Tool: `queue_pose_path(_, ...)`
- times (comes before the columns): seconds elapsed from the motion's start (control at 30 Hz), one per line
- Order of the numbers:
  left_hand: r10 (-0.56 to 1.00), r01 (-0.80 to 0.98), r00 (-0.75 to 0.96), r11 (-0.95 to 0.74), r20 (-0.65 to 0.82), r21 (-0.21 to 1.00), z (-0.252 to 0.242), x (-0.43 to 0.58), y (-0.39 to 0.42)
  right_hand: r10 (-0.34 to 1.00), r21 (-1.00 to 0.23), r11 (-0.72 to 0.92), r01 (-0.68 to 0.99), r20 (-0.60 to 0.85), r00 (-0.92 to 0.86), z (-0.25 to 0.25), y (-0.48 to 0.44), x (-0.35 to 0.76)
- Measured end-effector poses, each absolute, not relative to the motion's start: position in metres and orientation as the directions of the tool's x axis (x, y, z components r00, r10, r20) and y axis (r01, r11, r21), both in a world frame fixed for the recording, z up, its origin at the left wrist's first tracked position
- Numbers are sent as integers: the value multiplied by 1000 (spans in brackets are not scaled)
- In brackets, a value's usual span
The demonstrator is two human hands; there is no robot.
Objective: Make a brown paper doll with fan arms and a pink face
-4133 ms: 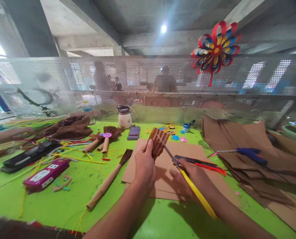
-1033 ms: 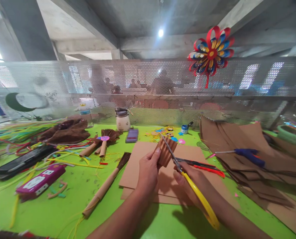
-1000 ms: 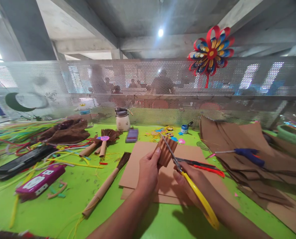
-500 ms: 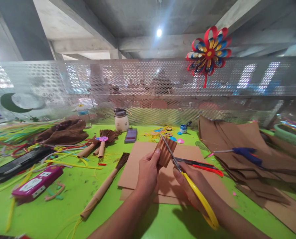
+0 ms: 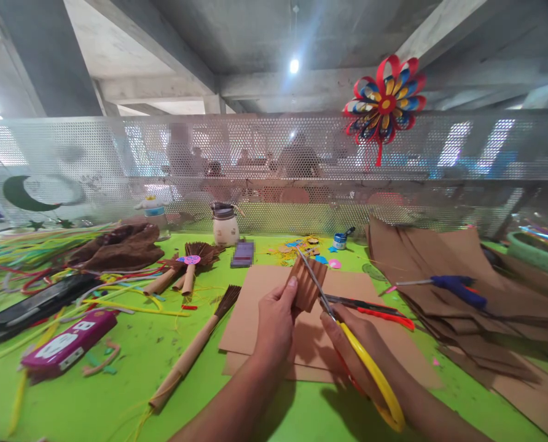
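My left hand [image 5: 276, 319] pinches a small folded piece of brown paper [image 5: 308, 285] between thumb and fingers. Around the yellow-handled scissors [image 5: 370, 371] my right hand [image 5: 359, 334] is closed, and their blades lie across the right part of the paper, pointing up and away. Both hands hover over flat sheets of brown cardboard [image 5: 244, 325] on the green table [image 5: 209, 405]. Just beyond the right hand lies a black and red tool [image 5: 384, 312], partly hidden. To the left rests a rolled paper handle with a dark fringed end [image 5: 191, 356].
Brown paper sheets [image 5: 458, 245] and a blue screwdriver-like tool [image 5: 458, 288] lie at right. On the left are a purple box [image 5: 71, 344], a black case [image 5: 37, 304] and fringed paper pieces [image 5: 191, 276]. A jug [image 5: 225, 226] and phone [image 5: 242, 253] stand near the perforated screen [image 5: 255, 153].
The view has tipped up very slightly. Both hands, the paper and the scissors keep nearly the same places relative to each other.
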State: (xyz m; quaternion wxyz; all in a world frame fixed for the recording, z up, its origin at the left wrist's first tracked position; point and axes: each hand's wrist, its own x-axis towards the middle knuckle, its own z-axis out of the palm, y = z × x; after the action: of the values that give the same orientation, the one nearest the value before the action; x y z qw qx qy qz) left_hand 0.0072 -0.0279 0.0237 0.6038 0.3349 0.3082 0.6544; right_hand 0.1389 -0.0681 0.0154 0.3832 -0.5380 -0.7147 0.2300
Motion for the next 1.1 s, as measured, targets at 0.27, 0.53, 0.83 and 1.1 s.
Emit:
queue_pose_path(0.27, 996, -562, -50, -88, 72, 823, 23, 5, -27, 938, -753, 332, 568, 326, -115, 16, -69, 139)
queue_pose_path(0.53, 997, -569, -44, -81, 68, 818, 27, 6, -30, 953, -762, 287, 581, 290, -91, 12, -68, 136)
queue_pose_path(0.83, 998, -596, -38, -65, 53, 800, 29, 6, -31, 956, -792, 277, 544, 284, -73, 13, -69, 135)
queue_pose_path(1.1, 998, -580, -49, -55, 33, 813, 25, 5, -27, 955, -808, 283, 516, 288, -73, 13, -69, 136)
